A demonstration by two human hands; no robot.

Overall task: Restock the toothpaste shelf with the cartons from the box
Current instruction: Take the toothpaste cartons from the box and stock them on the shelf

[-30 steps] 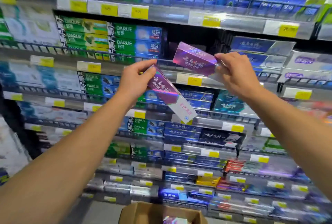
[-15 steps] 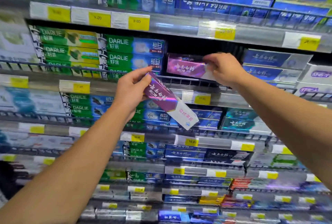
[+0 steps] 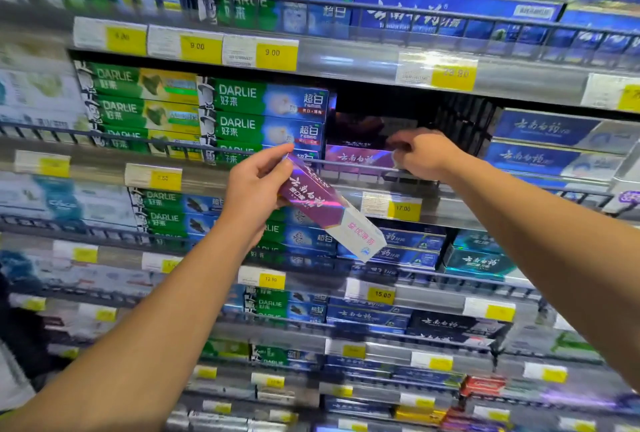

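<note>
Head view: left hand (image 3: 258,189) grips a purple and white toothpaste carton (image 3: 330,208) by its purple end, tilted, white end down to the right, in front of the shelf rail (image 3: 349,164). Right hand (image 3: 420,154) reaches into the dark shelf gap, fingers closed on the end of a second purple carton (image 3: 358,156) lying behind the rail, beside green and blue Darlie cartons (image 3: 266,114).

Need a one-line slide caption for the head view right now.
Right hand seats a purple carton in the shelf gap beside the Darlie boxes; left hand holds a second purple carton.
</note>
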